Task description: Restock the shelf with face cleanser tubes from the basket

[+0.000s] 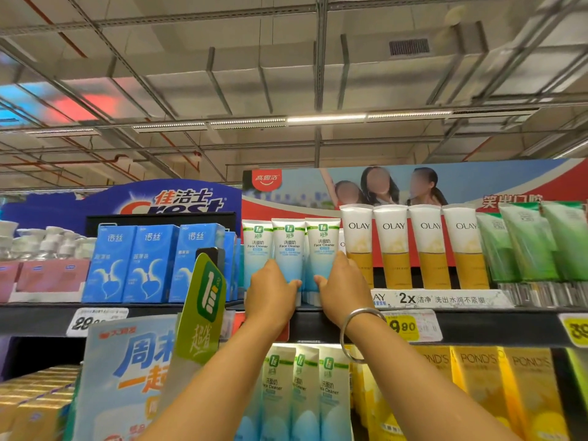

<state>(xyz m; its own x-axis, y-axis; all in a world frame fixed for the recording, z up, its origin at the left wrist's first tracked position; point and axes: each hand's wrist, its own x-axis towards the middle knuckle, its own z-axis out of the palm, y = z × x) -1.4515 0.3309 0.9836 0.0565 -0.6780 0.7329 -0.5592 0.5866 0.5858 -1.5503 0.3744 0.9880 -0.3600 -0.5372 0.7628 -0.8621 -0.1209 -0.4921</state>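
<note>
While standing upright, tubes (290,249) are gripped by both hands (272,294).

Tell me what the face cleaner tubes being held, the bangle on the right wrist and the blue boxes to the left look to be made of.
Face cleaner tubes: probably soft plastic, satin white fading to blue, with flat crimped top ends. Bangle: likely metal, a thin silvery ring with bright glints. Blue boxes: apparently printed cardboard, with sharp folded edges and a slight sheen.
</note>
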